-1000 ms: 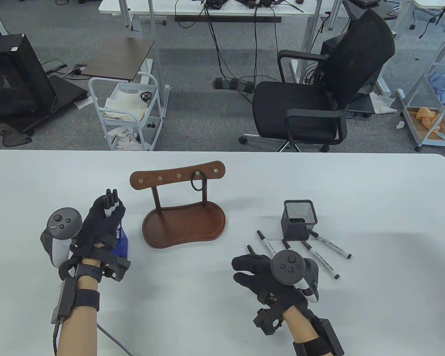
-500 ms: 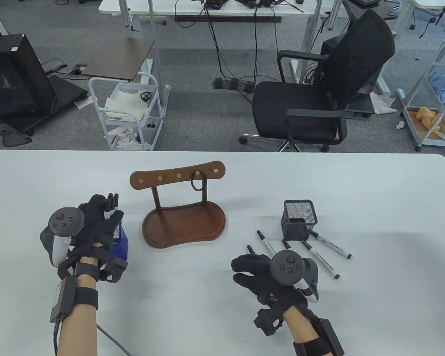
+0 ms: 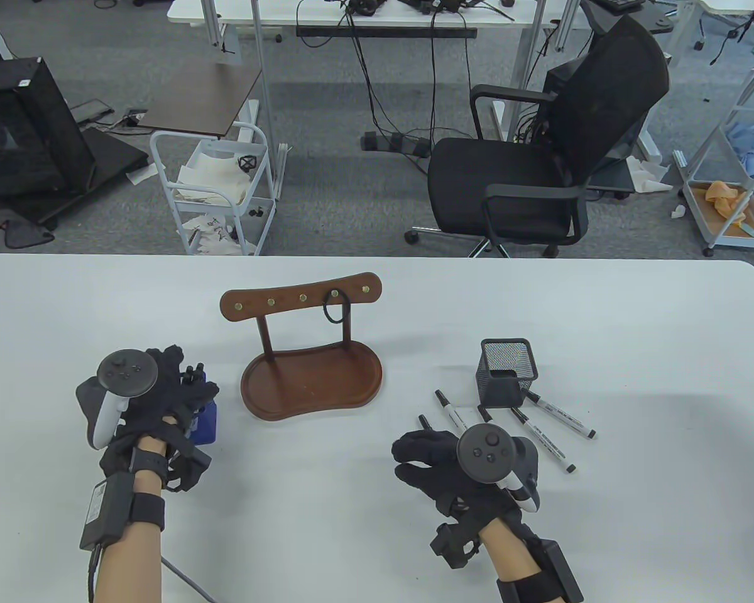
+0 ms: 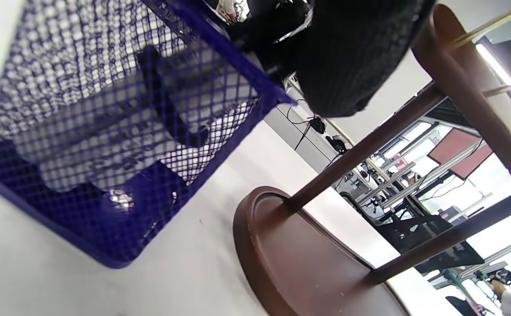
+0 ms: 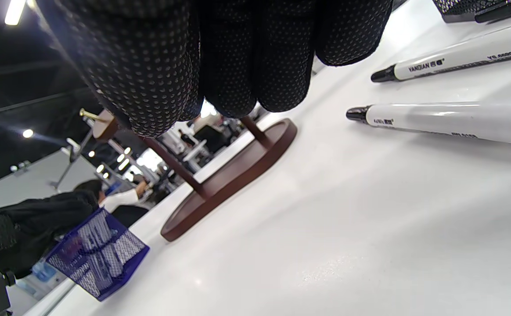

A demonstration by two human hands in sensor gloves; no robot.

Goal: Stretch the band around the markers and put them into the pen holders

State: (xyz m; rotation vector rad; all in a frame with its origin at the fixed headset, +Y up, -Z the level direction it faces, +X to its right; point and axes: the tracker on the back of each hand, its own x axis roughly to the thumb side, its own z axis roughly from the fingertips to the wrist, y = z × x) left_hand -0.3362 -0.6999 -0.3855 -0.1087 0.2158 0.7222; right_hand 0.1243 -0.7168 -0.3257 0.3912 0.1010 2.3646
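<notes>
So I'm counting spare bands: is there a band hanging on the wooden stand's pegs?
Yes, one black band hangs from a brass peg on the wooden stand.

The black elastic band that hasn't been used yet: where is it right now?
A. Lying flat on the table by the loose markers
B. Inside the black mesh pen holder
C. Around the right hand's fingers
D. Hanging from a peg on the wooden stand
D: the black band hangs as a loop from a brass peg on the wooden stand.

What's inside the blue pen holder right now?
A bundle of markers stands in the blue holder; the mesh blurs them, so their number and any band are unclear. In the table view the left hand covers most of the holder, with only the marker caps showing.
</notes>
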